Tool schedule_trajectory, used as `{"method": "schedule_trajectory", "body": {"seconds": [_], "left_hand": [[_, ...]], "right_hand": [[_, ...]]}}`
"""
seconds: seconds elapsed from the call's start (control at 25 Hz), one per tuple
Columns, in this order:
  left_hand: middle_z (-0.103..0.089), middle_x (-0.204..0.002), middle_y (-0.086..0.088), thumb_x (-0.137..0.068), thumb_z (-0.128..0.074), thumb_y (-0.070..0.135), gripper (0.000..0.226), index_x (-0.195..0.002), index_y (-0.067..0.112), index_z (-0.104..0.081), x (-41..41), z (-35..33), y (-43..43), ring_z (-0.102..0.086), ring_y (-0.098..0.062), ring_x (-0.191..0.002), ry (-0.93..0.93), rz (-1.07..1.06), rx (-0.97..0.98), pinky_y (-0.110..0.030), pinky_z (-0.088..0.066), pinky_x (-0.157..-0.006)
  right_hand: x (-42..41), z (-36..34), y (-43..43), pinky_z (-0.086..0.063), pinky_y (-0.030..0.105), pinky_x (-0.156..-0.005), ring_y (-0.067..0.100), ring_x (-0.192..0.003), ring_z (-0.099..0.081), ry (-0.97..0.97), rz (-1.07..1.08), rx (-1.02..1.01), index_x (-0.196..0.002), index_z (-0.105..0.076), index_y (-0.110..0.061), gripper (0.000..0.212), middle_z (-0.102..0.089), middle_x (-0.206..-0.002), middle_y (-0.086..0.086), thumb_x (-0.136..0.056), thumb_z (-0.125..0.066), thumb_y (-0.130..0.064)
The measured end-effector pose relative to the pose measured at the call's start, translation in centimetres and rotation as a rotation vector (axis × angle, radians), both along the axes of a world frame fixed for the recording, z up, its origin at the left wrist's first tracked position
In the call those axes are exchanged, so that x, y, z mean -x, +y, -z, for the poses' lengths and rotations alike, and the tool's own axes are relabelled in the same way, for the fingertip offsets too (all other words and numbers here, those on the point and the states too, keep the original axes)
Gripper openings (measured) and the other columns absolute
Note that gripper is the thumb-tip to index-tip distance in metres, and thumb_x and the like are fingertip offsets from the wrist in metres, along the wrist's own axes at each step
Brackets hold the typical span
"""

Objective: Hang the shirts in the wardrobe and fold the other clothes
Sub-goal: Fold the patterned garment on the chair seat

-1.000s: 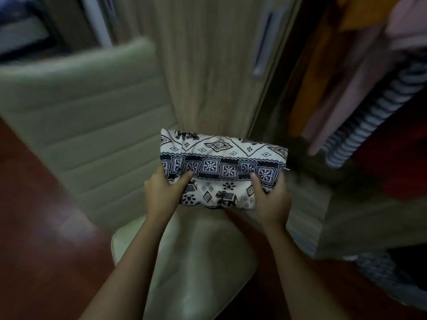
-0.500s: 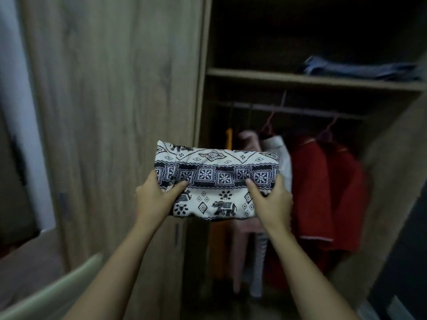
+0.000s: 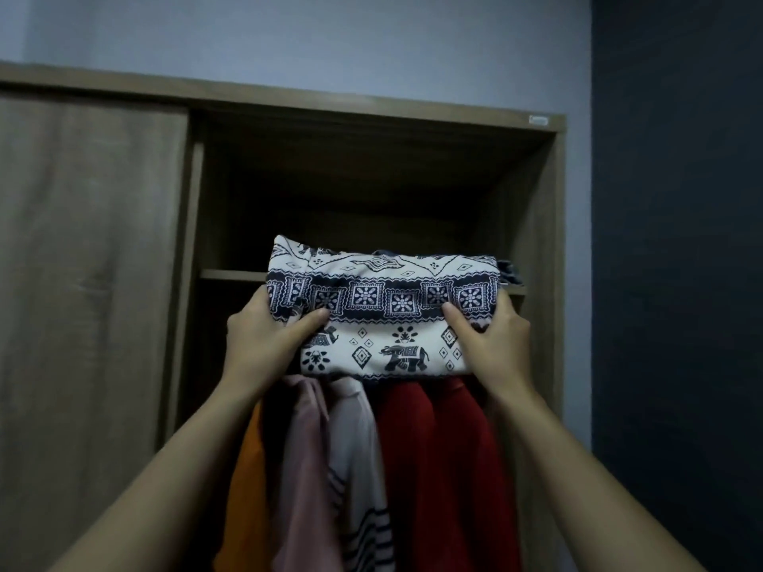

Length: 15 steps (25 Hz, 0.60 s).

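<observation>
Both hands are up and clamped on the folded patterned garment (image 3: 384,307): the left hand (image 3: 264,344) grips its left end and the right hand (image 3: 491,344) grips its right end. Each thumb is pressed across the front, onto the dark band of square flower motifs, and the fingers curl out of sight behind the cloth. The bundle sits level between the two hands, held out at arm's length, its white lower panel with the little elephants hanging just below the thumbs and its top fold rising above them. It is right at the height of the shelf (image 3: 231,275) inside the open wardrobe (image 3: 553,200), covering the middle of the shelf's front edge; whether it touches the board cannot be told. Just behind its right corner a bit of blue folded cloth (image 3: 510,272) peeks out on that shelf. Directly under the bundle the hanging clothes line up, their tops hidden by it: an orange garment (image 3: 247,480) on the left, a pink one (image 3: 301,447) beside it, a white striped one (image 3: 359,468), then red garments (image 3: 446,468). The sliding door (image 3: 91,282) covers the wardrobe's left half. Above is a pale wall (image 3: 330,43), and on the right a dark wall (image 3: 677,241).
</observation>
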<state>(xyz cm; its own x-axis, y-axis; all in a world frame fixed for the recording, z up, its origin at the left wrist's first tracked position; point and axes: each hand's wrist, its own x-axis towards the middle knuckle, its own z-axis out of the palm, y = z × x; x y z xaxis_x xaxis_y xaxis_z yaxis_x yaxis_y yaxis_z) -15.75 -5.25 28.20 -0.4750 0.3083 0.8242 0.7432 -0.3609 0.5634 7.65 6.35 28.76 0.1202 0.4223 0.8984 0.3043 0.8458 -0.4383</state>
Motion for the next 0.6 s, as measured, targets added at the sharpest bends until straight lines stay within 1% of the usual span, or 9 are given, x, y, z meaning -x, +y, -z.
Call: {"method": "schedule_trajectory", "body": {"seconds": [0.16, 0.28, 0.36, 0.44, 0.48, 0.52, 0.56, 0.6], "left_hand": [[-0.068, -0.101, 0.004, -0.069, -0.080, 0.038, 0.046, -0.107, 0.018, -0.062, -1.9, -4.4, 5.5, -0.061, -0.011, -0.094, 0.040, -0.006, -0.052, -0.022, -0.041, -0.079], [-0.068, -0.103, 0.003, -0.071, -0.079, 0.039, 0.045, -0.108, 0.018, -0.062, -2.6, -7.6, 9.6, -0.057, -0.007, -0.091, 0.067, -0.032, -0.067, -0.019, -0.038, -0.077], [-0.069, -0.105, 0.001, -0.070, -0.078, 0.041, 0.045, -0.107, 0.019, -0.063, -2.8, -9.7, 12.1, -0.060, -0.013, -0.096, 0.079, -0.056, -0.069, -0.021, -0.038, -0.077], [-0.069, -0.107, 0.000, -0.070, -0.078, 0.043, 0.046, -0.107, 0.020, -0.064, -2.8, -11.8, 14.4, -0.062, -0.017, -0.101, 0.084, -0.068, -0.062, -0.022, -0.039, -0.077], [-0.069, -0.107, 0.000, -0.069, -0.078, 0.044, 0.046, -0.106, 0.020, -0.064, -2.9, -12.7, 15.3, -0.062, -0.018, -0.102, 0.085, -0.073, -0.057, -0.023, -0.040, -0.078], [-0.070, -0.107, -0.001, -0.068, -0.078, 0.045, 0.046, -0.104, 0.020, -0.065, -2.9, -13.7, 16.4, -0.062, -0.020, -0.102, 0.087, -0.079, -0.052, -0.025, -0.041, -0.079], [-0.070, -0.106, -0.002, -0.068, -0.078, 0.046, 0.046, -0.103, 0.019, -0.065, -2.9, -14.6, 17.5, -0.062, -0.022, -0.102, 0.087, -0.085, -0.042, -0.027, -0.043, -0.080], [-0.070, -0.105, -0.004, -0.068, -0.078, 0.046, 0.045, -0.101, 0.018, -0.065, -3.0, -15.5, 18.5, -0.062, -0.023, -0.102, 0.085, -0.089, -0.028, -0.028, -0.044, -0.080]], "right_hand": [[-1.7, -4.2, 4.9, -0.055, 0.038, -0.075, 0.013, -0.077, -0.063, -0.017, 0.047, -0.048, -0.097, -0.055, -0.015, 0.034, -0.066, -0.087, -0.005, -0.079, -0.069, -0.041], [-2.1, -7.8, 9.0, -0.055, 0.042, -0.074, 0.016, -0.073, -0.063, -0.038, 0.103, -0.062, -0.096, -0.053, -0.013, 0.039, -0.066, -0.085, -0.001, -0.079, -0.066, -0.046], [-2.2, -9.9, 11.6, -0.055, 0.045, -0.075, 0.021, -0.075, -0.064, -0.064, 0.137, -0.058, -0.097, -0.051, -0.014, 0.043, -0.066, -0.085, 0.001, -0.078, -0.064, -0.050], [-2.2, -11.7, 13.6, -0.053, 0.045, -0.079, 0.027, -0.080, -0.064, -0.081, 0.173, -0.056, -0.099, -0.050, -0.012, 0.045, -0.067, -0.088, 0.004, -0.079, -0.062, -0.050], [-2.3, -12.6, 14.3, -0.051, 0.040, -0.080, 0.030, -0.085, -0.064, -0.093, 0.202, -0.052, -0.101, -0.050, -0.011, 0.045, -0.067, -0.091, 0.007, -0.081, -0.062, -0.049], [-2.3, -13.4, 15.2, -0.047, 0.035, -0.079, 0.032, -0.091, -0.062, -0.107, 0.244, -0.046, -0.103, -0.049, -0.009, 0.045, -0.066, -0.095, 0.009, -0.083, -0.061, -0.048], [-2.4, -14.2, 15.9, -0.042, 0.035, -0.074, 0.035, -0.096, -0.060, -0.119, 0.294, -0.044, -0.106, -0.048, -0.007, 0.046, -0.065, -0.100, 0.011, -0.084, -0.060, -0.046], [-2.3, -15.0, 16.5, -0.040, 0.035, -0.072, 0.036, -0.101, -0.059, -0.133, 0.340, -0.043, -0.109, -0.047, -0.006, 0.047, -0.064, -0.104, 0.014, -0.086, -0.060, -0.044]]}}
